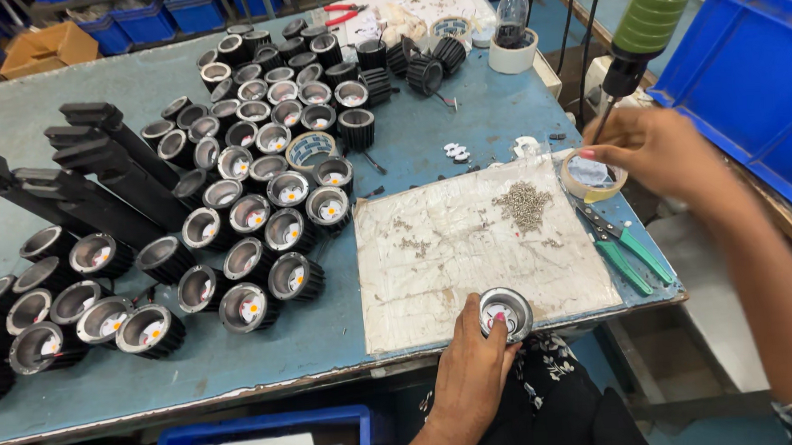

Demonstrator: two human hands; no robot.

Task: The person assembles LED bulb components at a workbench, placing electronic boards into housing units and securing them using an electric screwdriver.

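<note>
From the head view, gripped a round black lamp housing (505,313) with the left hand (469,366), fingers closed around its side, open face turned up, at the near edge of a worn whitish sheet (469,255) on the blue table (109,386). Kept the right hand (651,149) well apart from it, at the far right corner of the sheet, fingers bent narrow over a roll of tape (594,180) and touching its rim; could not tell whether anything small was pinched between them. Hung just above that hand a powered screwdriver (631,56) with a green body, its tip pointing down beside the fingers and not grasped. Judged the work as well advanced: stood already in close rows on the left many similar housings (253,211), most with a shiny reflector and a small yellow spot inside. Judged some as remaining too: left a heap of small screws (524,204) on the sheet, a few finned black parts (425,65) at the far end of the table without a reflector, and several long black bars (100,173) lying beside the rows. Lay unused near the right hand a pair of green-handled pliers (627,252). Showed at the bottom a blue crate (263,433) under the table edge, with two more round parts inside.
</note>
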